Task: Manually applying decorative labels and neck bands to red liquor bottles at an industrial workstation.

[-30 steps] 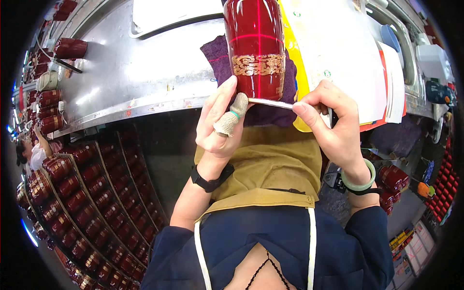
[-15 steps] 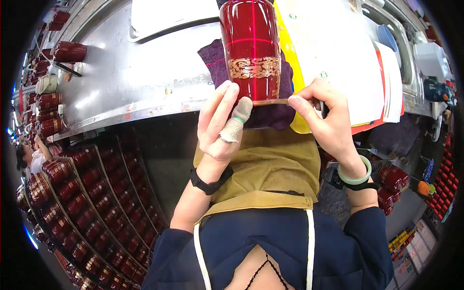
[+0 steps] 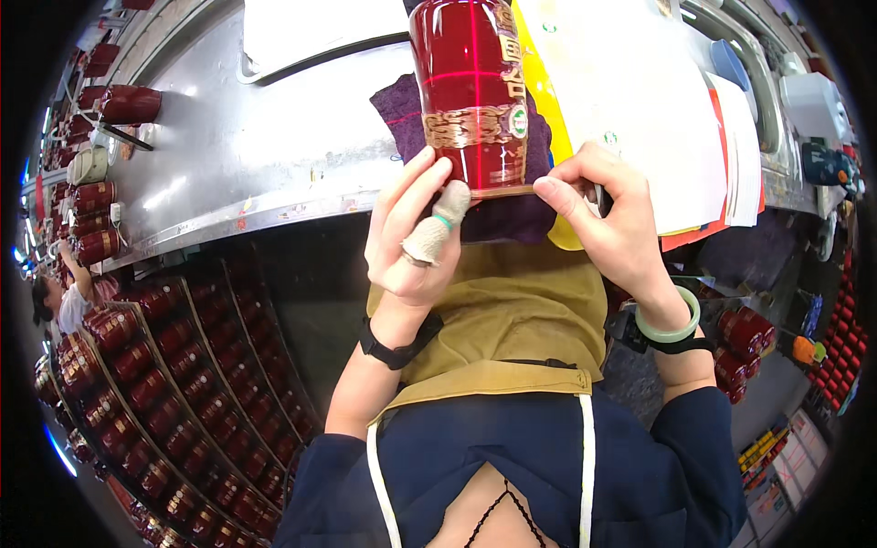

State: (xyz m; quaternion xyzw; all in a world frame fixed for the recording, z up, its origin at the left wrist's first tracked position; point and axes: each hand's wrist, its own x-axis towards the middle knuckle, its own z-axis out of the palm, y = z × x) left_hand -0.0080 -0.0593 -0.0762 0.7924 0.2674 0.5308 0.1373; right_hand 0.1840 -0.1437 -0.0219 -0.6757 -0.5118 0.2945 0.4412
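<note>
A glossy dark-red jar [image 3: 452, 87] with a gold ornamental band and gold lettering rests on a purple cloth [image 3: 396, 114], its top end cut off by the upper edge. Red light lines cross its side. My left hand [image 3: 416, 228] grips its near lower-left edge, a cloth cover on the thumb and the fingers along the side. A thin gold strip [image 3: 502, 192] runs along the jar's near edge. My right hand [image 3: 612, 205] pinches the strip's right end between thumb and forefinger. Something small and dark shows behind that thumb, too hidden to name.
White sheets [image 3: 658, 119] and a yellow sheet [image 3: 564, 233] lie right of the jar on the metal table [image 3: 301, 137]. A white tray [image 3: 320, 23] is at the back. Racks of red jars [image 3: 174, 393] stand lower left. Another person [image 3: 73, 297] is at far left.
The jar has turned about its axis: gold lettering and a round label now show on its right side, and the ornament has shifted left. Both hands have moved slightly left.
</note>
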